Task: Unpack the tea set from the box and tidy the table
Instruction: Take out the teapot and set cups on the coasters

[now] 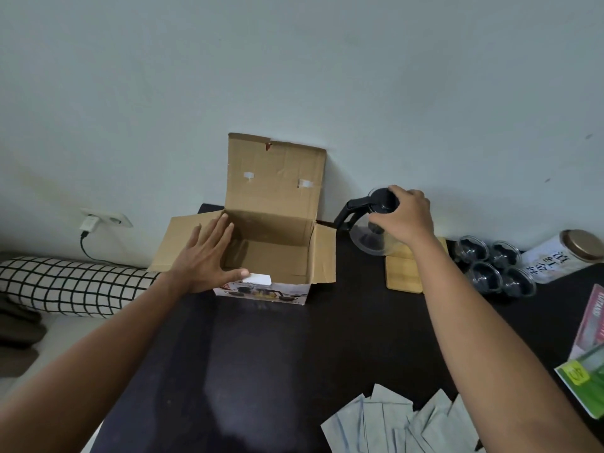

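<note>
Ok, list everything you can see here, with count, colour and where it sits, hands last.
box: one, brown cardboard, open, back of table
table: one, dark
teapot: one, glass with black lid, right of box, on a board
boards: wooden, light, under and in front of teapot; count unclear
cups: four, glass, right of boards
tin: one, white, far right
packets: several, grey, front edge
pillow: one, checked, left
left hand: flat on box flap
right hand: grips teapot lid

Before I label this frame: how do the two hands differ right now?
The left hand lies open with straight fingers on the cardboard box; the right hand curls round the lid of the glass teapot. The left is at the box's left flap, the right further right, by the wall. Both reach over the dark table.
</note>
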